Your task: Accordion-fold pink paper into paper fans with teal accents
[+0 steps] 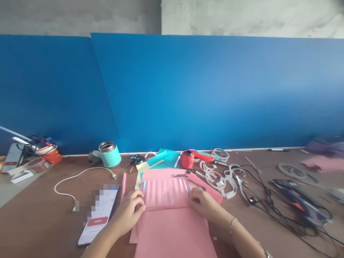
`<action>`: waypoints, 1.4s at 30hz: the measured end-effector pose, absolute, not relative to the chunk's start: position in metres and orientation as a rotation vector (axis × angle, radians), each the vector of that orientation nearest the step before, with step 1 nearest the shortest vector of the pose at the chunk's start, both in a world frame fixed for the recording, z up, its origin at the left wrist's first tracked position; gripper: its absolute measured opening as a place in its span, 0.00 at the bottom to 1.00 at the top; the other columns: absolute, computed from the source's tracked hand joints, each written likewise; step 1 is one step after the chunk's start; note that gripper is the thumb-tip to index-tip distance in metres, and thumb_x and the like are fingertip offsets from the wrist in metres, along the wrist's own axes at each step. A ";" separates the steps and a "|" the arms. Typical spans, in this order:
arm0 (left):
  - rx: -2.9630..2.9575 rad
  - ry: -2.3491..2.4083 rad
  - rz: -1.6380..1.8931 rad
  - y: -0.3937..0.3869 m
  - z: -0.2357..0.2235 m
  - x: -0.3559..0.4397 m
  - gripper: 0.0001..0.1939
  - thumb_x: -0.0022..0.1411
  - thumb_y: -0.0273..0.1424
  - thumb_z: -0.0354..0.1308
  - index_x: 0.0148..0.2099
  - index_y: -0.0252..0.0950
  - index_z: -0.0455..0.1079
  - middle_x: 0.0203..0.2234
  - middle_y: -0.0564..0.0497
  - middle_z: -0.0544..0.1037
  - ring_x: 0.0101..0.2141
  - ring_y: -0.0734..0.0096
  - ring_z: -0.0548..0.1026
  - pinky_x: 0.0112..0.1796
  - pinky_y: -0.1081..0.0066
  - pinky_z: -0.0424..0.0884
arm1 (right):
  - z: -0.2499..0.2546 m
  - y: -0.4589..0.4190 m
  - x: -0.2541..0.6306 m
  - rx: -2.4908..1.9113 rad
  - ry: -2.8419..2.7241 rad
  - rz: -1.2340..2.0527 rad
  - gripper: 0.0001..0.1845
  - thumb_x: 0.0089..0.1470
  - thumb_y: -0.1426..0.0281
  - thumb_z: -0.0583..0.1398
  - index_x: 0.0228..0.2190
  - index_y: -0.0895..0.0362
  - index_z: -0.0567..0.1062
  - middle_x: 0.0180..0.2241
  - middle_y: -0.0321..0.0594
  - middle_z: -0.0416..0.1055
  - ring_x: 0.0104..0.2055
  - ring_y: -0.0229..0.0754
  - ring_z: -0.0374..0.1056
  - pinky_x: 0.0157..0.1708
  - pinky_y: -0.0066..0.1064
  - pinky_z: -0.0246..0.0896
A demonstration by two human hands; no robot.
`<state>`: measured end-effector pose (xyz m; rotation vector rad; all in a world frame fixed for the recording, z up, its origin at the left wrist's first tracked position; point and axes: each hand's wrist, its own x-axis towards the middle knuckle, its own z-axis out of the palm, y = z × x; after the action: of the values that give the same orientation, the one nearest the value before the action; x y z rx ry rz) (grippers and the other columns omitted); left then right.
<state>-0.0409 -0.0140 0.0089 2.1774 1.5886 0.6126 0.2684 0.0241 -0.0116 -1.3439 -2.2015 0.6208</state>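
A pink paper sheet (166, 193) with several parallel slits lies on the brown table (48, 211), on top of a larger pink sheet (174, 233). My left hand (129, 211) rests on the slit sheet's left edge, fingers curled and pinching the paper. My right hand (204, 202) presses on its right edge, fingers bent onto the paper beside a loose pink strip (205, 187). Another thin pink strip (123, 186) lies just left of the sheet. Scissors (185, 174) lie at the sheet's top edge.
A phone (99, 215) lies left of my left hand, with a white cable (80, 175) behind it. Teal cup (109, 154), red tape dispenser (189, 158), teal and yellow paper (161, 161), white paper rings (220, 175), black cables (266, 197) and a glue gun (301, 204) crowd the table before a blue board (188, 93).
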 end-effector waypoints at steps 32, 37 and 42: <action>2.395 1.606 0.467 -0.019 0.002 0.004 0.12 0.61 0.21 0.47 0.30 0.37 0.68 0.31 0.50 0.73 0.36 0.65 0.71 0.37 0.66 0.65 | -0.009 0.005 0.224 -1.257 -2.403 0.318 0.11 0.57 0.76 0.54 0.24 0.57 0.67 0.29 0.38 0.65 0.34 0.41 0.61 0.35 0.32 0.54; 2.266 1.686 0.448 -0.009 0.002 -0.006 0.10 0.60 0.25 0.52 0.27 0.37 0.68 0.31 0.51 0.73 0.37 0.65 0.71 0.39 0.65 0.65 | -0.007 0.011 0.233 -1.346 -2.297 0.431 0.13 0.55 0.76 0.55 0.20 0.57 0.64 0.29 0.37 0.64 0.34 0.41 0.61 0.35 0.33 0.57; 2.241 1.711 0.382 -0.001 0.002 -0.012 0.11 0.60 0.30 0.55 0.24 0.37 0.68 0.31 0.51 0.72 0.38 0.65 0.71 0.39 0.66 0.64 | -0.017 0.020 0.242 -1.386 -2.196 0.503 0.15 0.52 0.73 0.59 0.17 0.56 0.62 0.30 0.37 0.65 0.35 0.41 0.62 0.37 0.33 0.58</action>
<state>-0.0122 -0.0007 0.0024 2.2410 1.7106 0.3817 0.2418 0.0200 -0.0172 -1.3858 -2.1958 0.5028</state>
